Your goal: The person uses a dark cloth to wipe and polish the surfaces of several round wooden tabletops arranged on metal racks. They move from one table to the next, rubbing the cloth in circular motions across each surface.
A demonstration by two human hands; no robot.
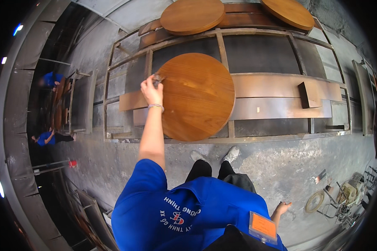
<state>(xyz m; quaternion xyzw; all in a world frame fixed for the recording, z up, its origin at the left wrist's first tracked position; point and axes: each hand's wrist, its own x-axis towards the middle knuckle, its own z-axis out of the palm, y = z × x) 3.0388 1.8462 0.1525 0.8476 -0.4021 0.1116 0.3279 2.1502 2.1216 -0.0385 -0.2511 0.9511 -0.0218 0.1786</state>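
A round brown wooden tabletop point(197, 98) lies flat on a metal frame rack point(280, 136) in front of me. My left hand point(151, 91) reaches out to the tabletop's left rim, with a bracelet on the wrist. Its fingers are closed on a small grey pad or rag point(158, 78) pressed against the wood near the edge. My right hand point(283, 207) hangs low at my right side above the concrete floor, fingers apart and holding nothing. My shoes point(230, 154) stand just short of the rack.
Two more round tabletops point(192, 16) point(288, 12) rest at the rack's far side. Flat boards point(280, 108) and a small dark block point(309, 94) lie across the rack. Tools and a coiled hose point(315, 201) sit at lower right. Two people in blue point(46, 138) point(51, 79) work far left.
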